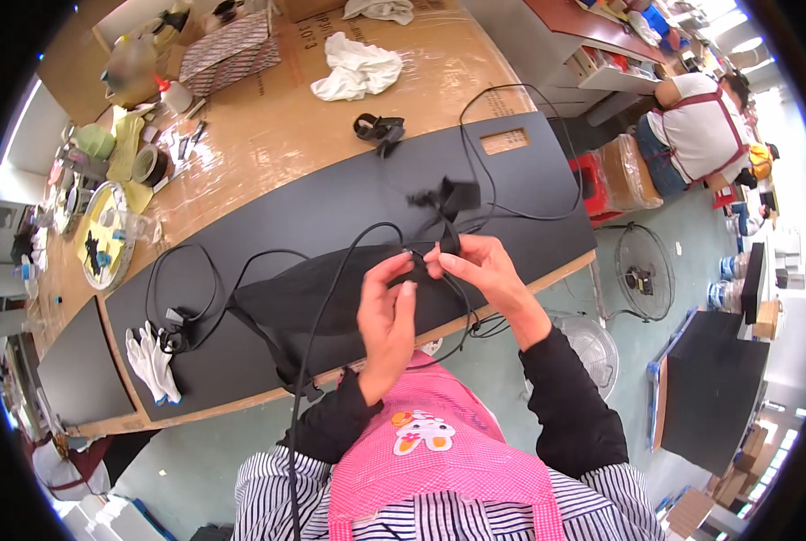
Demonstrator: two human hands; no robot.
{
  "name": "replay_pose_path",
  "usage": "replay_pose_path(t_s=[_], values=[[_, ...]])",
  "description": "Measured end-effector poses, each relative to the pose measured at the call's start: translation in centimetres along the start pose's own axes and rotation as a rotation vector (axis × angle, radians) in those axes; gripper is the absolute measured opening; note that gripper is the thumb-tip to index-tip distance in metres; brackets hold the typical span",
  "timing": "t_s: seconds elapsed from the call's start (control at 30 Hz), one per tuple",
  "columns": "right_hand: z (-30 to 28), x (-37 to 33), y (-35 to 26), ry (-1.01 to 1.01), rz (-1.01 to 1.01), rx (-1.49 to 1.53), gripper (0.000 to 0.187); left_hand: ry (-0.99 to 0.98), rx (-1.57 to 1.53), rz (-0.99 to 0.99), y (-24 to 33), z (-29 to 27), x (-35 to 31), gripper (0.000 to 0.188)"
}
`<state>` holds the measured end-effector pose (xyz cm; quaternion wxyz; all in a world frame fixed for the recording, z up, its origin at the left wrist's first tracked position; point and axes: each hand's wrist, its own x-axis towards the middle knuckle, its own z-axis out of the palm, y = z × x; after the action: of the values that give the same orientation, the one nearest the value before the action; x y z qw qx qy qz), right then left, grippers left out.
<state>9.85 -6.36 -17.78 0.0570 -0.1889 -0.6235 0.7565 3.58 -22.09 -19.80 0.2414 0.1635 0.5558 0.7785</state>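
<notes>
Near the front edge of the dark grey board, my two hands meet fingertip to fingertip. My right hand [488, 278] is closed in a pinch on a black strap [451, 238], whose loose end rises behind the fingers. My left hand [386, 320] has thumb and fingers curled close to the strap; whatever its fingertips hold is too small to make out. Under my hands lies a flat piece of black fabric [317, 293] with straps trailing to the left. A black cable [317, 334] loops over it and runs down past my left forearm.
White gloves [153, 365] and a coiled black cable [186, 329] lie left on the dark grey board [285, 212]. Beyond sit a black strap bundle [380, 131] and white cloth [358, 68]. Fans [642, 275] stand right of the table; a co-worker [705, 126] sits farther off.
</notes>
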Motion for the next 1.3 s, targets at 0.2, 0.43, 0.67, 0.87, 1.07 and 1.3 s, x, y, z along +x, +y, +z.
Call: replay_pose_path(t_s=[0.2, 0.43, 0.67, 0.87, 1.07, 1.3], values=[[0.3, 0.6, 2.8, 0.319, -0.086, -0.512, 0.017, -0.134, -0.055, -0.561, -2.2, -0.4, 5.4, 0.045], [1.2, -0.6, 3.2, 0.335, -0.411, -0.914, 0.011, 0.013, -0.084, -0.741, -3.0, -0.1, 11.5, 0.031], [1.9, -1.0, 2.7, 0.748, -0.296, -0.794, 0.08, 0.04, 0.271, 0.242, 1.5, 2.8, 8.8, 0.007], [2.2, -1.7, 1.0, 0.739, -0.663, -0.966, 0.037, -0.219, 0.502, 0.689, 3.3, 4.2, 3.3, 0.021], [3.3, -6.8, 0.5, 0.467, -0.315, 0.164, 0.02, -0.351, 0.555, 0.819, 3.6, 1.6, -1.0, 0.042], [3.9, -10.6, 0.9, 0.376, -0.284, -0.159, 0.03, -0.722, 0.6, 0.548, 5.5, 1.1, 1.6, 0.078]])
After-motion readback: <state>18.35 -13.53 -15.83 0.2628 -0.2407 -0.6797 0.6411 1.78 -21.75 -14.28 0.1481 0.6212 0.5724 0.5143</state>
